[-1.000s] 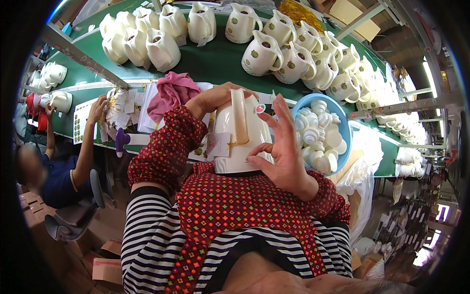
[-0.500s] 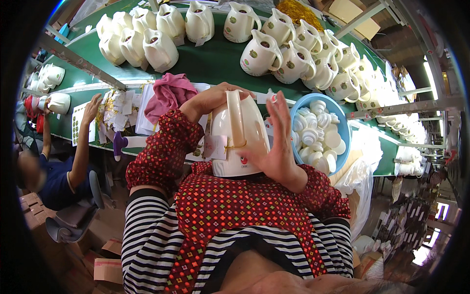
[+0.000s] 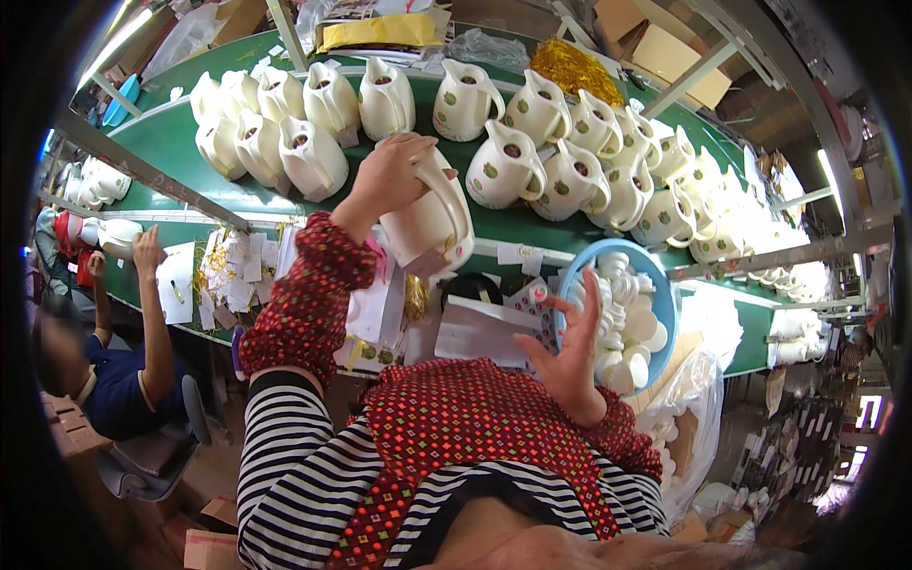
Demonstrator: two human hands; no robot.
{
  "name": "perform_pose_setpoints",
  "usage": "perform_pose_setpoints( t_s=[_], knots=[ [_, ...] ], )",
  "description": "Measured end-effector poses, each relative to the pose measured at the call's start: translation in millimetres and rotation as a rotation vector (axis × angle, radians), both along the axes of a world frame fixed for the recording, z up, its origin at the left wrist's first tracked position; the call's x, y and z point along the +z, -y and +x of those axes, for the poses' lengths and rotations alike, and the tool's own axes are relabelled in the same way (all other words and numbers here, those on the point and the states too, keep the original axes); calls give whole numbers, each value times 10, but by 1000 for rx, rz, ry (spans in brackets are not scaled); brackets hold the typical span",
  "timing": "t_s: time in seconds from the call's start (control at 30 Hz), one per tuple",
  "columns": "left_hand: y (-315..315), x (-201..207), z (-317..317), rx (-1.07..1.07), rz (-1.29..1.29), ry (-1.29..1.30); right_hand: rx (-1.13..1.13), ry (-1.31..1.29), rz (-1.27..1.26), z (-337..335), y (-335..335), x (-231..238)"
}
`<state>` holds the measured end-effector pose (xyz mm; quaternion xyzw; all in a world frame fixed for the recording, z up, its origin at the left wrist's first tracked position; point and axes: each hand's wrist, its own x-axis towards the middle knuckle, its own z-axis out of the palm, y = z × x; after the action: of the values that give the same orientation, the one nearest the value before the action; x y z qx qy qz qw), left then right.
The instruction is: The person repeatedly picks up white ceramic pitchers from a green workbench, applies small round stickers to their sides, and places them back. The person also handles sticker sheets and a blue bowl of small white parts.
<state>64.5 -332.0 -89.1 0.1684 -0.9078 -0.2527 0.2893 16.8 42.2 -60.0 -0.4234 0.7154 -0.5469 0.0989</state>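
Observation:
My left hand [image 3: 397,171] is closed around the top of a cream jug [image 3: 418,228] with a long handle. The jug is lifted and tilted above the near edge of the green table, and a paper tag hangs by its base. My right hand [image 3: 572,356] is off to the right with its fingers spread, beside a light blue basin [image 3: 668,332] of white round lids [image 3: 613,332]. At one of its fingertips shows a small white piece with a red spot. A sheet with small red dots [image 3: 544,328] lies partly behind that hand.
Cream jugs [image 3: 313,160] stand in rows on the green table [image 3: 380,142], more on the right [image 3: 570,180]. Paper tags [image 3: 233,275] with gold string lie to the left. Metal posts [image 3: 157,174] cross both sides. A co-worker [image 3: 123,380] sits at the left.
My left hand has raised the jug from my lap, forward and slightly left over the table. My right hand has moved away from the jug, lower and to the right. The pink cloth is now mostly hidden.

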Motion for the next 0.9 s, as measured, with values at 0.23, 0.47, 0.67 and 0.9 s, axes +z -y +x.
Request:
perform_pose_setpoints(
  t_s=[0.23,0.47,0.67,0.9],
  knots=[
    [375,-936,-861,94,-282,172,-81,235,-67,-194,224,-91],
    [534,-1002,-1068,-97,-91,560,-60,292,31,-453,436,-138],
    [1942,-1106,-1111,500,-218,338,-83,361,76,-559,653,-112],
    [2622,-1493,-1319,420,-102,471,-75,263,84,-625,759,-85]
  ],
)
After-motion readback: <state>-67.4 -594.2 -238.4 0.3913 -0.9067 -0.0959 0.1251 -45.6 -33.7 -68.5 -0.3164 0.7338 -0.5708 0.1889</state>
